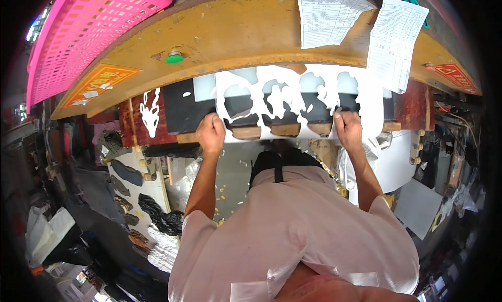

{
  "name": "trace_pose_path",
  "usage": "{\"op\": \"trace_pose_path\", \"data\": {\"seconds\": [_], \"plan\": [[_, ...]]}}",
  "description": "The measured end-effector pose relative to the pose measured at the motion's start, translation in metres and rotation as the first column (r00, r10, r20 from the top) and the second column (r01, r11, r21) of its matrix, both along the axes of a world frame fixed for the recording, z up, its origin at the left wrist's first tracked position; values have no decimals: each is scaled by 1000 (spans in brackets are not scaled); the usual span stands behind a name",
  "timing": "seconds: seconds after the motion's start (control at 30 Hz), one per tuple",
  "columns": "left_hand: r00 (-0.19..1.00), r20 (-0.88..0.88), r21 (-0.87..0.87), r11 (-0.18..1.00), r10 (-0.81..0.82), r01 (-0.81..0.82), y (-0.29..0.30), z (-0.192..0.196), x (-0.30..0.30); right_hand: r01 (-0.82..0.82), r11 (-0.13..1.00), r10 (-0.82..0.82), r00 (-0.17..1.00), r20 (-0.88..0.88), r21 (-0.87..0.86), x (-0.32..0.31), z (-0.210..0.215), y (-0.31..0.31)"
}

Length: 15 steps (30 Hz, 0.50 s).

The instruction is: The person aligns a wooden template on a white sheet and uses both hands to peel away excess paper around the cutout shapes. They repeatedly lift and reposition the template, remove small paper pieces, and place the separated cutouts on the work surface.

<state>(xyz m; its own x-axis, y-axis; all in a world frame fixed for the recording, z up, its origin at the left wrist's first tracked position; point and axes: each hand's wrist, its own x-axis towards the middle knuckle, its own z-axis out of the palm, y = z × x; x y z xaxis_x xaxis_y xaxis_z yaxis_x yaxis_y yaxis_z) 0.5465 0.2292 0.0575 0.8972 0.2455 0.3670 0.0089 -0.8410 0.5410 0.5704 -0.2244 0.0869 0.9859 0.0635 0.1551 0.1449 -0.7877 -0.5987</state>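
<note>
A white sheet (264, 125) full of large cut-out holes lies over a black board (189, 114) and hangs past its near edge. My left hand (211, 133) is closed in a fist at the left margin of this sheet. My right hand (349, 129) pinches the sheet farther right, thumb and fingers pressed together. Through the holes the dark board and pale rectangular pieces (204, 87) show. A loose white cut-out scrap (150, 114) rests on the reddish-brown wooden surface to the left.
A yellow machine beam (235, 35) spans above the work surface, with a green push button (174, 57). Two printed papers (395, 40) hang from it at the right. A pink plastic basket (99, 35) stands at far left. Black plastic bags (159, 215) and scraps lie below left.
</note>
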Motion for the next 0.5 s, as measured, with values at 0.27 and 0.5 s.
{"op": "trace_pose_path", "data": {"seconds": [0.27, 0.5], "plan": [[982, 50, -653, 738, -182, 170, -78, 42, -49, -57, 998, 57, 997, -45, 3, 2, 73, 52], [931, 145, -691, 639, -334, 337, -160, 20, -42, -372, 879, 420, 900, 115, -299, 12, 22, 148]]}}
